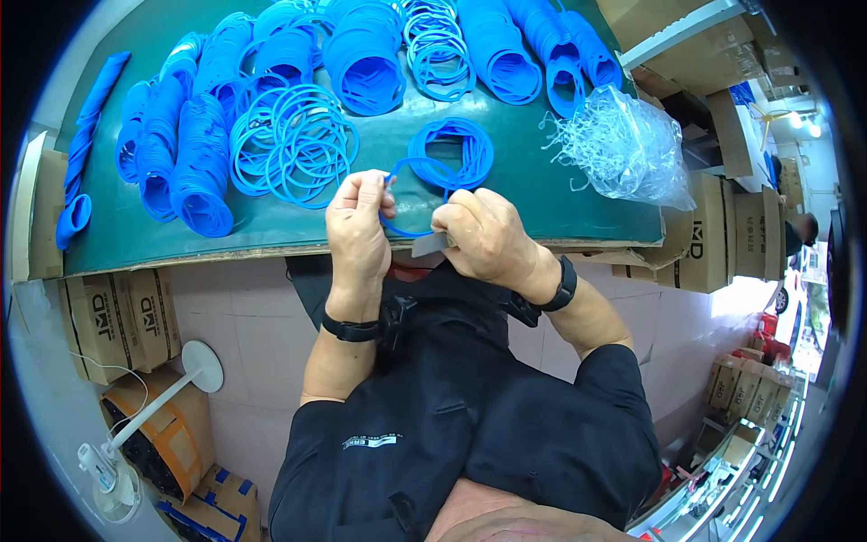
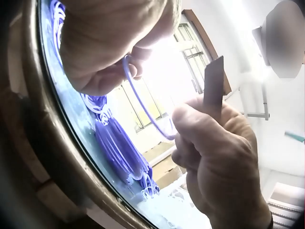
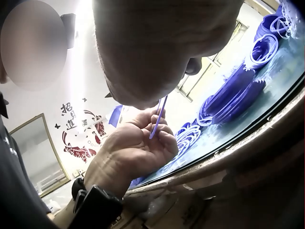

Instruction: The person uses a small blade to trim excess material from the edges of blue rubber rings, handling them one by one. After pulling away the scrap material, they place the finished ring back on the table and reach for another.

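Observation:
Over the front edge of the green table (image 1: 551, 212), my left hand (image 1: 357, 230) pinches one side of a thin blue ring (image 2: 138, 98) between thumb and fingers. Opposite it, my right hand (image 1: 490, 237) holds a flat grey blade (image 2: 214, 85) with an angled tip, its lower end hidden in the grip. The ring's other side runs to the right hand's fingertips. Just beyond the hands lies a round stack of blue rings (image 1: 484, 149). A loose spread of rings (image 1: 298, 135) is on the table ahead of the left hand.
Several bundles of blue rings (image 1: 366, 68) line the table's far side. A clear plastic bag of thin scraps (image 1: 632, 149) lies at the right. A twisted blue roll (image 1: 86, 135) is at the left edge. Cardboard boxes (image 1: 709, 239) stand beside the table, and a white fan (image 1: 113, 483) stands lower left.

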The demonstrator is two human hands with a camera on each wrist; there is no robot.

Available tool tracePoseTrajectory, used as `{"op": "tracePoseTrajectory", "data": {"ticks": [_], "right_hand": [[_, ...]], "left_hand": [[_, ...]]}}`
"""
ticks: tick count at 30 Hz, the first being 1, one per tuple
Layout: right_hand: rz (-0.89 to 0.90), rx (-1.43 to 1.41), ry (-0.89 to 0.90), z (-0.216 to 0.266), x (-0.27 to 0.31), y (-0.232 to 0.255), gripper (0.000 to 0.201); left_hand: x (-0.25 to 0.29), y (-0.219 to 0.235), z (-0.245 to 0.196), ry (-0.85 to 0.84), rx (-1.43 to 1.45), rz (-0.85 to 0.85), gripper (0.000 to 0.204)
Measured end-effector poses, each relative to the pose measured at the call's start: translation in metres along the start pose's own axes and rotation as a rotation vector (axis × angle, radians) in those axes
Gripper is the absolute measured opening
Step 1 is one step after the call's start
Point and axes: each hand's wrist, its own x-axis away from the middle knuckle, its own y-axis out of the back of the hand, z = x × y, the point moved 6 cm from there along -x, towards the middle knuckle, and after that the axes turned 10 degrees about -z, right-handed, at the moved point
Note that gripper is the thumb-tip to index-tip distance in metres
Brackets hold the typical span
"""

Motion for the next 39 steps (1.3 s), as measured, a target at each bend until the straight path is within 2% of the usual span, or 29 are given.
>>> {"op": "tracePoseTrajectory", "data": {"ticks": [2, 4, 7, 9, 14, 16, 18, 21, 24, 29, 31, 34, 36, 39], "right_hand": [[-0.087, -0.077, -0.087, -0.005, 0.003, 0.004, 0.036], [-0.103, -0.044, -0.084, -0.007, -0.001, 0.005, 0.036], [-0.22, 0.1, -0.028, -0.007, -0.009, 0.013, 0.034], [-0.213, 0.147, -0.019, -0.008, -0.013, 0.014, 0.033], [-0.15, 0.171, 0.006, -0.001, -0.023, 0.007, 0.031], [-0.144, 0.176, 0.015, -0.002, -0.022, 0.002, 0.029], [-0.146, 0.165, 0.024, -0.004, -0.02, -0.001, 0.027], [-0.146, 0.149, 0.044, -0.005, -0.015, -0.004, 0.022], [-0.137, 0.143, 0.045, -0.005, -0.016, -0.006, 0.017], [-0.096, 0.115, 0.03, -0.007, -0.01, -0.007, 0.012], [-0.026, 0.078, 0.033, -0.006, -0.007, -0.009, 0.013], [-0.078, 0.059, -0.002, -0.01, -0.005, -0.001, 0.016], [-0.078, 0.05, -0.013, -0.012, -0.003, 0.0, 0.018], [-0.103, 0.054, -0.006, -0.017, -0.007, 0.0, 0.02]], "left_hand": [[0.001, -0.002, -0.003, -0.01, -0.011, -0.015, 0.02], [0.004, -0.004, 0.001, -0.01, -0.008, -0.015, 0.02], [0.007, -0.009, 0.0, 0.007, -0.029, -0.024, 0.02], [0.009, -0.009, -0.001, 0.014, -0.057, -0.045, 0.021], [0.012, -0.011, 0.012, 0.007, -0.006, 0.046, 0.02], [0.015, -0.011, 0.015, 0.038, 0.008, 0.086, 0.022], [0.017, -0.012, 0.022, 0.2, 0.071, 0.119, 0.022], [0.016, -0.012, 0.024, 0.292, 0.133, 0.11, 0.021], [0.017, -0.013, 0.022, 0.306, 0.127, 0.128, 0.019], [0.01, -0.005, 0.022, 0.181, 0.028, 0.11, 0.019], [0.008, -0.006, 0.014, 0.126, -0.028, 0.101, 0.02], [0.008, -0.005, 0.004, 0.057, -0.176, 0.071, 0.025], [0.019, -0.018, 0.009, 0.147, -0.228, 0.283, 0.029], [0.019, -0.021, 0.003, 0.116, -0.246, 0.296, 0.029]]}}
